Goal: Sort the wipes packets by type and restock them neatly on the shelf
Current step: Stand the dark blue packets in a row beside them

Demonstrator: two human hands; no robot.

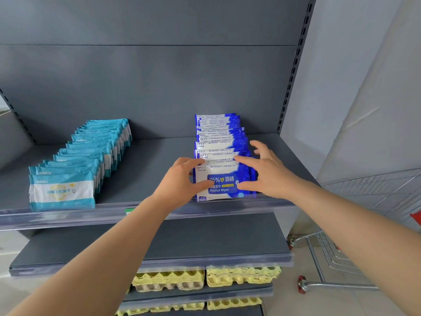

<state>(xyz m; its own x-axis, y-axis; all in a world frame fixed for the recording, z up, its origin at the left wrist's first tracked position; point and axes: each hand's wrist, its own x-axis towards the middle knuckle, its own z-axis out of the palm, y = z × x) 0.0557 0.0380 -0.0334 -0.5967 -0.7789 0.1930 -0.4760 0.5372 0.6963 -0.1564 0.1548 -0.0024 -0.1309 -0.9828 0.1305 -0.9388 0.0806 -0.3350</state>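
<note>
On the grey shelf (148,169) two rows of wipes packets stand upright, front to back. A row of teal-and-white packets (75,169) fills the left side. A row of blue-and-white alcohol wipes packets (219,144) runs along the right side. My left hand (180,181) holds the left end of the front blue packet (224,185), thumb across its face and fingers over its top edge. My right hand (266,172) holds the right end of the same packet, thumb on its face and fingers spread over the packets behind.
Below lies a bare grey shelf (205,238). Yellow egg trays (205,278) sit stacked on the shelves lower down. A metal shopping trolley (330,258) stands at the right on the floor. A white wall borders the shelf unit on the right.
</note>
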